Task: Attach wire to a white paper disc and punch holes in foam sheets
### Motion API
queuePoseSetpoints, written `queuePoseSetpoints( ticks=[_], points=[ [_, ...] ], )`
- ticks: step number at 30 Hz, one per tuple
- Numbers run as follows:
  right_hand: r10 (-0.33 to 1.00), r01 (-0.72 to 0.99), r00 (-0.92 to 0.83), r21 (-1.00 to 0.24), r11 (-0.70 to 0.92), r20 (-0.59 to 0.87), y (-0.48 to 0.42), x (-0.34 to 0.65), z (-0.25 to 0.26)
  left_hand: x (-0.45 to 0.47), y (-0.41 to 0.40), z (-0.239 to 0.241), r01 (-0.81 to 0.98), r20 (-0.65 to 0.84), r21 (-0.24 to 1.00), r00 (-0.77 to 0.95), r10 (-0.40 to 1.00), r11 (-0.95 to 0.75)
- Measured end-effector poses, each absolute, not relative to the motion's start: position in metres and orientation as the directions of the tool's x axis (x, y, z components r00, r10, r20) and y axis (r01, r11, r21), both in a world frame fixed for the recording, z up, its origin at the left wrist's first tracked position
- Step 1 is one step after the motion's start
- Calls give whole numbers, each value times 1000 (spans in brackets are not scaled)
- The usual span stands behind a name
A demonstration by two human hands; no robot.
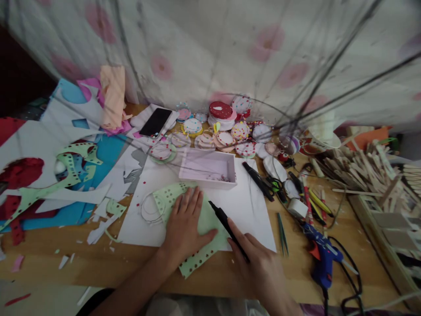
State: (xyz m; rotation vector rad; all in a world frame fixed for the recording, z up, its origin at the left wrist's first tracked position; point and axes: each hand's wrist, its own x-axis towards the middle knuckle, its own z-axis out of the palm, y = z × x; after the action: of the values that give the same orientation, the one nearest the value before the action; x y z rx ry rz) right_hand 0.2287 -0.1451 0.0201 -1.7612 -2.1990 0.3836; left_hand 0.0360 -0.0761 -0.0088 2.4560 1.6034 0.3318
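My left hand (186, 217) lies flat with fingers stretched on a pale green sheet with dark dots (208, 219), pressing it against white paper (253, 210). My right hand (255, 256) grips a slim black craft knife (226, 224), its tip pointing away from me at the green sheet's right edge. Whether the tip touches the sheet I cannot tell. A thin wire ring (148, 208) rests by the sheet's left side. Just beyond my hands stands a shallow, open white box (207, 166) with small bits inside.
Paper and felt scraps (66, 175) cover the left. Decorated round pieces (225, 138) and a phone (156, 122) line the back. On the right lie a black cutter (258, 180), tweezers (282, 235), a blue glue gun (322, 254) with its cord, and wooden sticks (365, 166).
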Motion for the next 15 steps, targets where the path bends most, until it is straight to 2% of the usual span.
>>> queuePoseSetpoints(
  ticks=[7, 15],
  points=[
    [967, 904, -246, -344, 252, 62, -141, 229, 22, 36, -75, -9, 872, 97, 286, 386, 917, -397],
    [953, 906, -296, -297, 302, 66, -148, 235, 26, 36, -75, -4, 879, 69, 243, 406, 911, -410]
  ],
)
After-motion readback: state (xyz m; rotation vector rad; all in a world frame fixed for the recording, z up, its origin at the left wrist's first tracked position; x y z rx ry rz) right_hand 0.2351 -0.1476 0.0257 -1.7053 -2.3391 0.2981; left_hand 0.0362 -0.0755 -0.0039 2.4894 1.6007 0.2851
